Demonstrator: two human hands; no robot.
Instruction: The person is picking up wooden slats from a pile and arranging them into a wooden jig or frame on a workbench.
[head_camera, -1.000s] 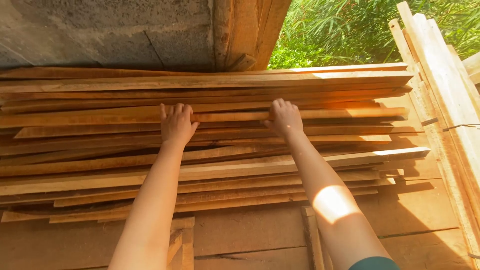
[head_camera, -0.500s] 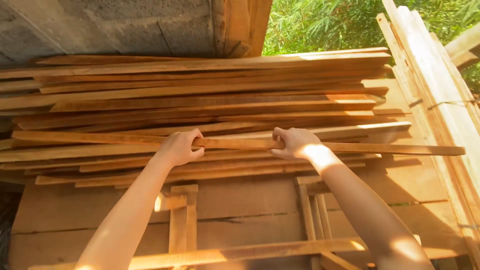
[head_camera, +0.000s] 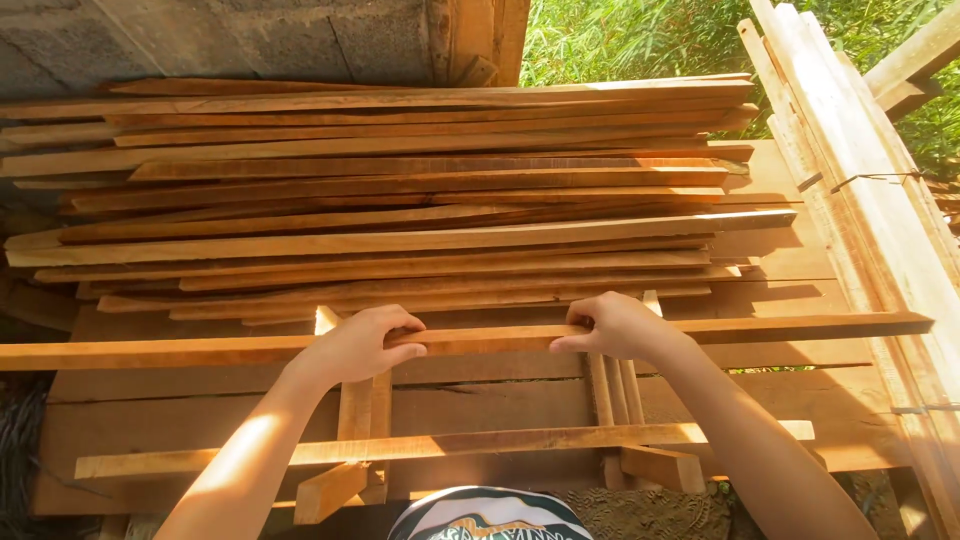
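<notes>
Both hands grip one long wooden slat (head_camera: 480, 340), held level and running across the whole view from the left edge to well past the right hand. Left hand (head_camera: 358, 345): fingers curled over the slat's top edge, thumb beneath, clamped on it. Right hand (head_camera: 615, 326): same hold, fingers wrapped over the top, thumb tip pressing the near face. The hands sit apart along the slat, near its middle stretch.

The slat is just in front of and below a big stack of slats (head_camera: 400, 200), loosely piled, ends uneven, lying lengthwise left to right. Whether the held slat touches the lowest pieces of the stack cannot be told.

Under the slat: broad flat boards (head_camera: 780, 350) carry the stack. Nearer the body lies another slat (head_camera: 450, 445), roughly parallel to the held one, resting across short upright pieces (head_camera: 355, 410).

Right side: pale planks (head_camera: 860, 170) lean diagonally, with a thin wire (head_camera: 870, 178) across them. Behind the stack, a grey block wall (head_camera: 200, 40) and a wooden post (head_camera: 480, 40). Green foliage (head_camera: 640, 40) in bright sun beyond. Strong sunlight on both forearms and on the wood.
</notes>
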